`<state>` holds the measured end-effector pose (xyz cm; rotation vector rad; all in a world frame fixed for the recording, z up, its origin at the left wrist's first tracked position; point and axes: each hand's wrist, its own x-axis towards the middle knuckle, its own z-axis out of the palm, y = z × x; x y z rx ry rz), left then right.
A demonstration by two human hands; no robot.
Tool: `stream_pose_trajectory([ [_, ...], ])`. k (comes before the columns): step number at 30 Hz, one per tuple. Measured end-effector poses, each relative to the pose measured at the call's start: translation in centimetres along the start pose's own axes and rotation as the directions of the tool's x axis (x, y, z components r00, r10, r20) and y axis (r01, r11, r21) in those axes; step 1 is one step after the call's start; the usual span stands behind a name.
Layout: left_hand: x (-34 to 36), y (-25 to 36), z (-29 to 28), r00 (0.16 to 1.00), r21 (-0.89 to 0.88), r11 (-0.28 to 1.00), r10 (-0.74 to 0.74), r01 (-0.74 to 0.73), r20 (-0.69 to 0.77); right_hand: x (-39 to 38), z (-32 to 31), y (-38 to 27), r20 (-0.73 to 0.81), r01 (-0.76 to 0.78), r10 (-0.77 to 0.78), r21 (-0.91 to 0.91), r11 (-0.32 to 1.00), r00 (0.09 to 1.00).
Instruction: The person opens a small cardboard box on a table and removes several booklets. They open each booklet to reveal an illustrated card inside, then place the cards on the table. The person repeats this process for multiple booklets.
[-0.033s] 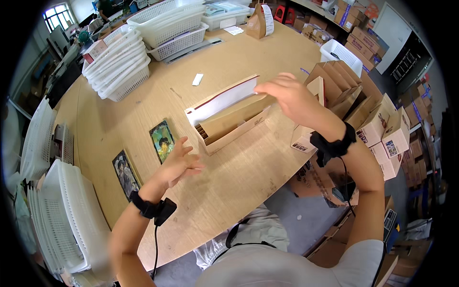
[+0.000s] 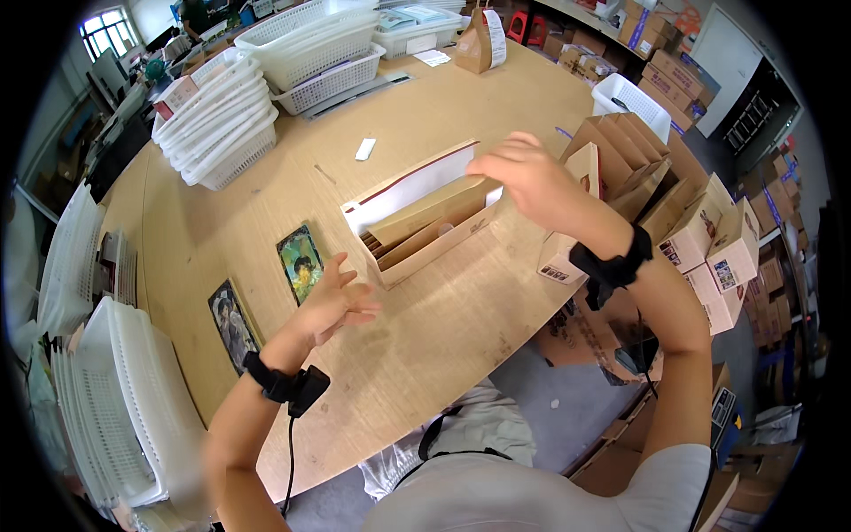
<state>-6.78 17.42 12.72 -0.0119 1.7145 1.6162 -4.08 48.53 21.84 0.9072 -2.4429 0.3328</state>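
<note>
An open, long carton (image 2: pixel 434 259) with a raised white-lined lid flap stands at the middle of the table. Inside it are brown cardboard pieces, with a small round spot visible on the inside. My right hand (image 2: pixel 523 176) is over the carton's right end, fingers pinched on the top edge of a brown cardboard sheet (image 2: pixel 434 213). My left hand (image 2: pixel 332 306) hovers left of the carton, empty, fingers spread. Beside it lies a green-and-yellow illustrated card stack (image 2: pixel 301 263). Another stack with a dark picture (image 2: pixel 233 326) lies further left.
Stacked white plastic baskets (image 2: pixel 217 124) stand at the back left, more baskets (image 2: pixel 133 399) at the left edge. Several open cartons (image 2: pixel 700 232) crowd the right side. A brown paper bag (image 2: pixel 477 44) and a white scrap (image 2: pixel 365 149) are on the table.
The brown cardboard sheet has tilted toward the carton's far side, showing more of the inside. My right hand has shifted slightly left; my left hand stays nearly still.
</note>
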Motion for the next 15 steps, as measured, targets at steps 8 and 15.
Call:
stream_pose_trajectory([
  [8, 3.4, -0.4, 0.7, 1.0, -0.08, 0.997, 0.004, -0.002, 0.025, 0.0, 8.5, 2.6, 0.006, -0.131, 0.134, 0.257, 0.958, 0.991],
  [15, 6.2, -1.4, -0.1, 0.993, 0.021, 0.998, -0.068, 0.066, 0.099, -0.1, 8.8, 3.7, -0.024, -0.332, 0.331, -0.034, 0.943, 0.943],
])
